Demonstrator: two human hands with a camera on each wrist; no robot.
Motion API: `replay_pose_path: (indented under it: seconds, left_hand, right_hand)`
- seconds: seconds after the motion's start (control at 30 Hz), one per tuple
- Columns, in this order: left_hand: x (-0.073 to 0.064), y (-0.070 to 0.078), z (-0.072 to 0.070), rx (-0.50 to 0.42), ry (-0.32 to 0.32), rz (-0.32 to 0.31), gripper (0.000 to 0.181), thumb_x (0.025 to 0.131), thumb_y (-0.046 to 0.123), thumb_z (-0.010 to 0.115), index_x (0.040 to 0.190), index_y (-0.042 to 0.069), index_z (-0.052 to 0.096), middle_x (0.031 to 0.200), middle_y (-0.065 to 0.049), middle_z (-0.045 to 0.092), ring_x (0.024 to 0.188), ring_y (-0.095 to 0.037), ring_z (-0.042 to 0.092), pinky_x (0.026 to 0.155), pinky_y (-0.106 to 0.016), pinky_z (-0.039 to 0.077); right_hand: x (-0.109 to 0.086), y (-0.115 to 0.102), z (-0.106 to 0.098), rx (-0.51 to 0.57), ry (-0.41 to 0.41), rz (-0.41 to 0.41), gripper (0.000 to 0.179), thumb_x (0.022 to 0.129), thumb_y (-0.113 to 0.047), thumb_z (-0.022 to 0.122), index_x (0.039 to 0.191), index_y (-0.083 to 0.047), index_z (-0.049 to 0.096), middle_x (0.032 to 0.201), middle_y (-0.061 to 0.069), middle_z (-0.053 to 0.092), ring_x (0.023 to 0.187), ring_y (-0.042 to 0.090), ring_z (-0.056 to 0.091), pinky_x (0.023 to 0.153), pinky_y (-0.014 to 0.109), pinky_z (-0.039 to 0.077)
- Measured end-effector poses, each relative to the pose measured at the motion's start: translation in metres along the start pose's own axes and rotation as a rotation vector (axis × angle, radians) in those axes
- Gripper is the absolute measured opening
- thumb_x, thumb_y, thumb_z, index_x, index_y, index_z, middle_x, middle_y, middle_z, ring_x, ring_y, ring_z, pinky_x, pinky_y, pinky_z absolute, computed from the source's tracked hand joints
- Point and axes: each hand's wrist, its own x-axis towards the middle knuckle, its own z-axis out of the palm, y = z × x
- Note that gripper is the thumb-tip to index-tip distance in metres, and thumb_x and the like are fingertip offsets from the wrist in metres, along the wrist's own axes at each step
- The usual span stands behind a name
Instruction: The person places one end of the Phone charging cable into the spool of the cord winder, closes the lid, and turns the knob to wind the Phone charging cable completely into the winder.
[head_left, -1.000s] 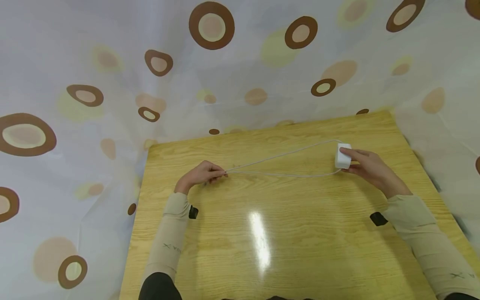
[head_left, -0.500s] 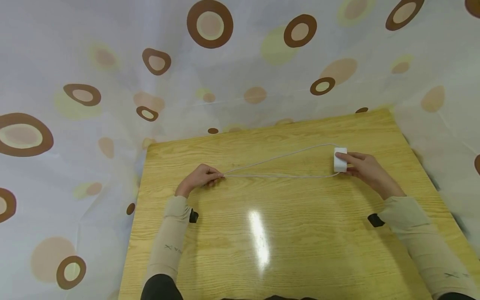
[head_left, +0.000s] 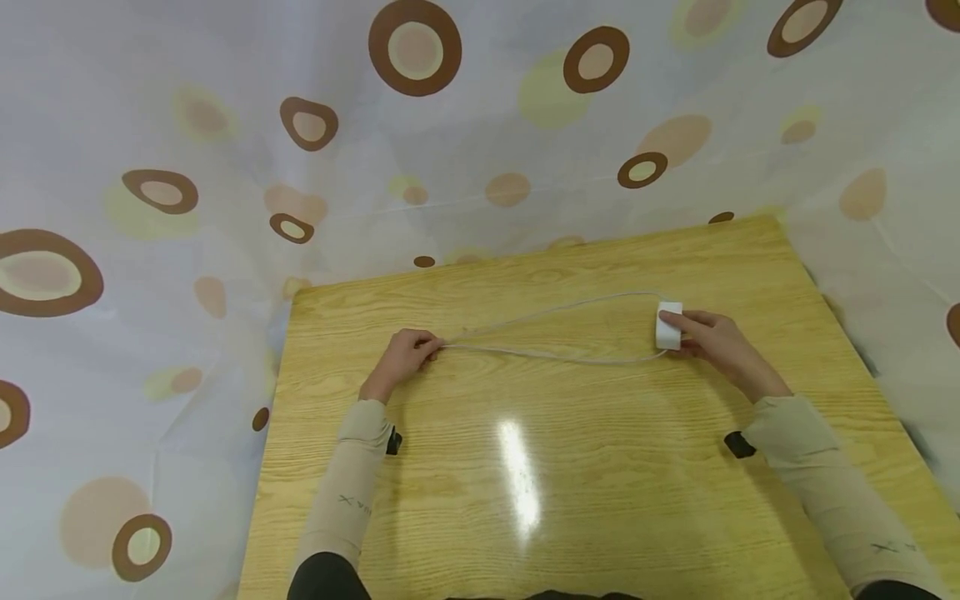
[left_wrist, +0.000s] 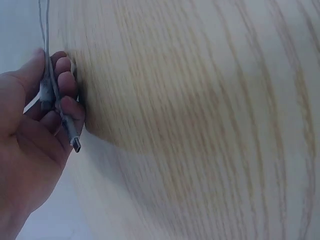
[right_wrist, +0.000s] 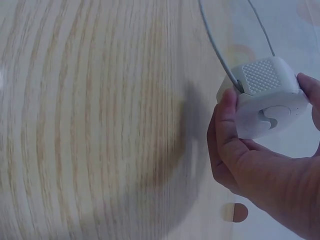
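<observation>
My left hand [head_left: 405, 358] pinches the two ends of a thin white charging cable [head_left: 577, 361]. In the left wrist view one metal-tipped plug [left_wrist: 76, 144] sticks out past the fingers, and a second plug [left_wrist: 46, 95] lies between thumb and fingers. On the right, my right hand [head_left: 723, 346] grips a white block-shaped cable winder [head_left: 669, 325] by its edges. The right wrist view shows the winder's textured side [right_wrist: 262, 76] and an S-shaped mark on its face. From opposite sides of it two cable strands run out and meet at my left hand, the lower one straighter.
Below the hands lies a wooden table [head_left: 600, 467] with a bright light reflection. Sheeting [head_left: 465, 125] with brown and yellow ring patterns stands along its back and sides. A black wrist camera [head_left: 739, 444] sits beneath the right sleeve, another [head_left: 393, 441] by the left.
My right hand and the winder have moved left and a little toward the body. The left hand has shifted slightly left, still pinching the cable ends.
</observation>
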Motion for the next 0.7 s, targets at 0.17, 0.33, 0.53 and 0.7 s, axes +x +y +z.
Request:
replay_pose_path:
  seconds: [0.17,0.33,0.53,0.7]
  left_hand:
    - [-0.005,0.004,-0.003,-0.001,-0.012,-0.013,0.028,0.106,0.029,0.065,0.12,0.008,0.078,0.094,-0.01,0.074,0.076,-0.018,0.064,0.068,-0.029,0.054]
    - [-0.006,0.001,-0.005,-0.019,0.015,-0.034,0.027,0.107,0.028,0.065,0.117,0.007,0.078,0.085,-0.011,0.072,0.072,-0.018,0.063,0.066,-0.028,0.051]
    - [-0.004,-0.002,-0.004,-0.059,0.052,-0.075,0.027,0.108,0.027,0.063,0.113,0.005,0.078,0.083,-0.008,0.071,0.068,-0.015,0.062,0.064,-0.027,0.051]
    - [-0.004,-0.003,-0.004,-0.078,0.062,-0.083,0.025,0.107,0.026,0.065,0.11,0.005,0.078,0.082,-0.007,0.07,0.07,-0.015,0.062,0.064,-0.026,0.051]
  right_hand:
    - [0.002,0.005,0.001,0.004,-0.007,0.013,0.091,0.109,-0.053,0.05,0.166,0.007,0.012,0.141,0.01,0.047,0.098,-0.006,0.064,0.101,0.028,0.059]
    - [0.0,0.008,0.003,0.008,-0.011,0.016,0.093,0.108,-0.054,0.051,0.166,0.008,0.012,0.139,0.01,0.048,0.097,-0.005,0.064,0.099,0.027,0.059]
    - [0.0,0.011,0.006,0.001,-0.019,0.011,0.094,0.108,-0.055,0.05,0.166,0.008,0.012,0.135,0.01,0.051,0.096,-0.006,0.065,0.097,0.027,0.06]
    - [0.002,0.013,0.005,0.007,-0.023,0.0,0.092,0.109,-0.053,0.049,0.165,0.01,0.012,0.131,0.006,0.053,0.097,-0.005,0.065,0.095,0.025,0.06]
